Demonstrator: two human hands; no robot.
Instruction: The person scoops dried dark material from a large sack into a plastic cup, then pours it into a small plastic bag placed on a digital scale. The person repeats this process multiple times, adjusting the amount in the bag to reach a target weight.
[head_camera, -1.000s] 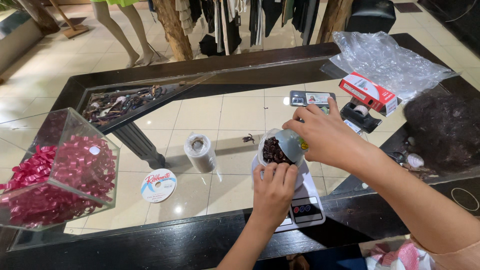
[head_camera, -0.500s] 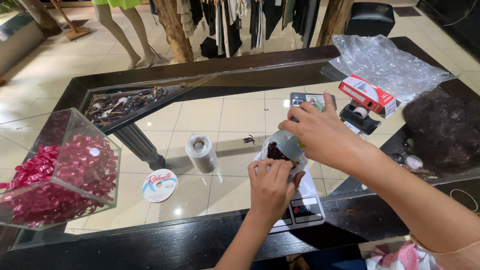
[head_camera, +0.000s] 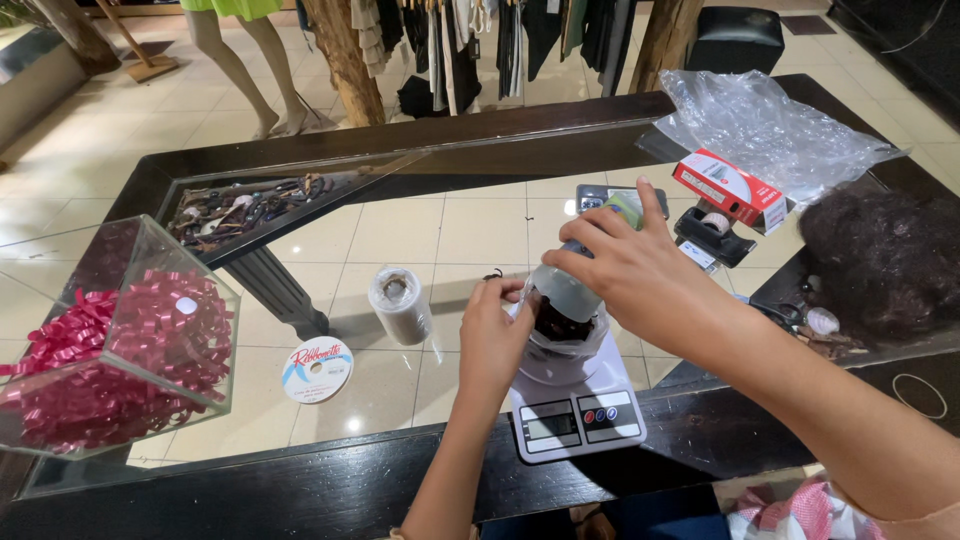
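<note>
At lower centre, the right hand (head_camera: 640, 270) tilts a grey scoop (head_camera: 567, 290), fingers closed round it, just above the bag (head_camera: 560, 345) whose rim the left hand (head_camera: 495, 340) pinches on the scale (head_camera: 575, 415).

two hands (head_camera: 500, 335) over one white digital kitchen scale (head_camera: 575, 420) on one glass-topped dark wooden desk (head_camera: 300, 480); one clear glass box of red ribbon bows (head_camera: 110, 350), one round white ribbon spool (head_camera: 317, 368), one roll of clear tape (head_camera: 398, 303), one red-and-white cardboard box (head_camera: 728, 187), one crumpled clear plastic bag (head_camera: 770, 125).
</note>
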